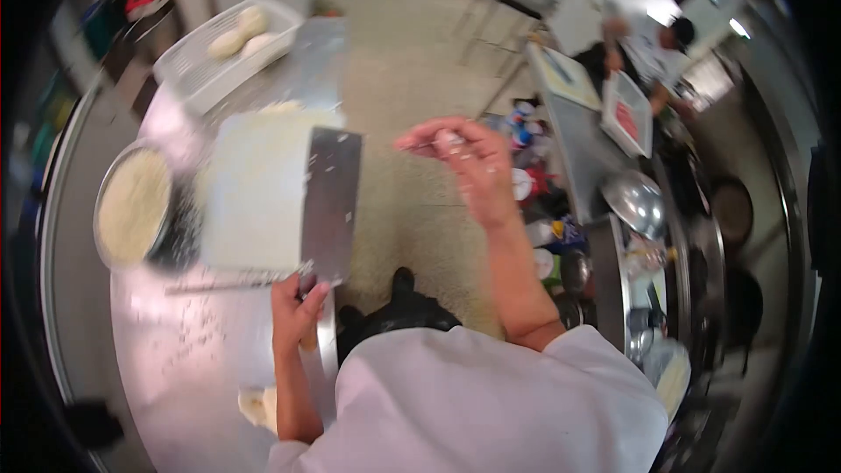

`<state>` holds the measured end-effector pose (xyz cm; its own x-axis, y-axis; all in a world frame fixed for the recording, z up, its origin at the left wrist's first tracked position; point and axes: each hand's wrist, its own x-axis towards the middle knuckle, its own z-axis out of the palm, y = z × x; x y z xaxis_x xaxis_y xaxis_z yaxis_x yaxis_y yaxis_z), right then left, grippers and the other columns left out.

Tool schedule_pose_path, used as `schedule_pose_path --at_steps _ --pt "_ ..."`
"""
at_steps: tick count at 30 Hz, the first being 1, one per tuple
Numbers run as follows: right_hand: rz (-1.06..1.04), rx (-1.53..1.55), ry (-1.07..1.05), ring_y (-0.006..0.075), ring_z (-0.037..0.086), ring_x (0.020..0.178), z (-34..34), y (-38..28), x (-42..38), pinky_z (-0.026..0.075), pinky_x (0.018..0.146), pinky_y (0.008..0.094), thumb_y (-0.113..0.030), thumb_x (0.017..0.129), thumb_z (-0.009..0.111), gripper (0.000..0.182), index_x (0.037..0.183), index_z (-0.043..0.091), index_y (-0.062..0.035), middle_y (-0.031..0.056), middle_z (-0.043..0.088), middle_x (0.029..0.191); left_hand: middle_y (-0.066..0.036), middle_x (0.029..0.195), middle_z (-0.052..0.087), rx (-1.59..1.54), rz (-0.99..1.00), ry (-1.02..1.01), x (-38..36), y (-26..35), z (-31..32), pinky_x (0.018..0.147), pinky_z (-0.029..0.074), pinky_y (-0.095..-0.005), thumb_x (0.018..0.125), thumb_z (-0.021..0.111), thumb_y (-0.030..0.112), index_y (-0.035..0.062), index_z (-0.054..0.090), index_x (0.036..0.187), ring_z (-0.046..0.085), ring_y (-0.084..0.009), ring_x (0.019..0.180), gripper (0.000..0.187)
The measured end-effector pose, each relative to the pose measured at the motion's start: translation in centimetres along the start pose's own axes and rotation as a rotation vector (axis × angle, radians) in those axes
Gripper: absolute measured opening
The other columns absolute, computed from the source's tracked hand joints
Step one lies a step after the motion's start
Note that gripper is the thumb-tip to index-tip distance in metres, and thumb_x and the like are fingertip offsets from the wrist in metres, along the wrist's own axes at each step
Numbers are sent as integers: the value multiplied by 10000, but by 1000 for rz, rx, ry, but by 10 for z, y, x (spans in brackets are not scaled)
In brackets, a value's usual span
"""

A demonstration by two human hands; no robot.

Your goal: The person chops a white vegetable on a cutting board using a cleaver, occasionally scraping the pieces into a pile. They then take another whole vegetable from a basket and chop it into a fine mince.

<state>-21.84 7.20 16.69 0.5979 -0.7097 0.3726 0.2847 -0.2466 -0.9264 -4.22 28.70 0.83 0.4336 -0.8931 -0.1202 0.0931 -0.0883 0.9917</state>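
Note:
My left hand (pixel 300 311) grips the lower edge of a flat grey metal sheet (pixel 331 201), which is dotted with white bits. Beside and partly behind the sheet lies a white board (pixel 254 193). A round metal bowl of pale grated food (pixel 133 203) stands left of the board, and white shreds are scattered around it. Over the floor, my right hand (pixel 469 162) is raised with its fingers loosely bent and apart, white crumbs on its skin. It holds nothing that I can make out. A thin, blurred rod-like thing (pixel 226 287) lies below the board.
On the metal table (pixel 166 368) are a white basket (pixel 197 88) with pale rounded pieces and a pale lump (pixel 259 406) near my left forearm. At the right, a person (pixel 653 48) handles a white tray (pixel 627 114) by a counter with a metal bowl (pixel 634 203).

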Motion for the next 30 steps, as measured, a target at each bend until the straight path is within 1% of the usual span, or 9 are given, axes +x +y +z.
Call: schedule_pose_path --at_steps 3,7,10,13,16,22,24,27,30 --pt "26 -16 -33 205 659 922 14 16 5 509 890 348 -113 951 495 220 1021 637 39 138 679 958 13 553 483 -23 -81 54 -13 3 -11 406 345 -244 833 694 144 15 526 689 457 -65 455 256" --pt "120 82 -158 200 659 924 25 57 11 504 891 343 -129 953 499 228 1032 631 41 137 682 955 5 560 497 25 -151 228 -34 -19 -23 408 340 -249 845 674 127 5 552 717 452 -70 450 215" --pt "257 8 -219 243 655 955 21 98 16 502 911 373 -140 956 511 223 1038 614 39 142 670 976 -4 559 510 -40 -229 362 -43 -25 -23 405 349 -253 850 662 118 -5 576 734 447 -75 436 189" --pt "362 10 -299 229 653 957 19 141 31 503 905 366 -137 957 506 222 1041 615 36 135 670 979 -7 561 518 -62 -273 506 -47 -31 -25 401 358 -253 855 652 113 -8 589 754 451 -76 425 170" --pt "441 121 -365 182 644 953 18 178 51 497 888 318 -100 955 501 202 1042 623 35 112 675 990 -8 559 518 -69 -304 644 -43 -30 -18 391 365 -253 859 645 115 -6 587 757 458 -80 415 169" --pt "470 186 -500 147 627 940 14 251 125 483 886 287 -67 935 530 171 1038 630 25 75 666 964 -10 561 517 -74 -327 879 13 -31 6 378 375 -255 864 646 132 -6 579 748 469 -88 410 192" --pt "416 -18 -503 123 609 943 1 272 147 472 861 263 -49 915 547 163 1033 639 16 55 660 958 -12 554 510 -108 -356 959 35 -30 22 369 410 -258 866 647 134 29 547 719 483 -91 422 206" --pt "473 50 -443 101 595 928 -25 304 187 459 835 239 -33 898 549 169 1031 643 10 33 655 960 -13 558 511 -131 -431 1089 69 -30 47 373 413 -257 867 642 127 23 555 754 484 -96 420 176" --pt "477 -25 -443 131 599 920 -38 339 224 471 848 274 -73 904 538 206 1069 637 0 50 656 967 -11 573 524 -105 -421 1162 88 -23 70 398 404 -264 849 660 125 5 569 819 493 -98 427 154"
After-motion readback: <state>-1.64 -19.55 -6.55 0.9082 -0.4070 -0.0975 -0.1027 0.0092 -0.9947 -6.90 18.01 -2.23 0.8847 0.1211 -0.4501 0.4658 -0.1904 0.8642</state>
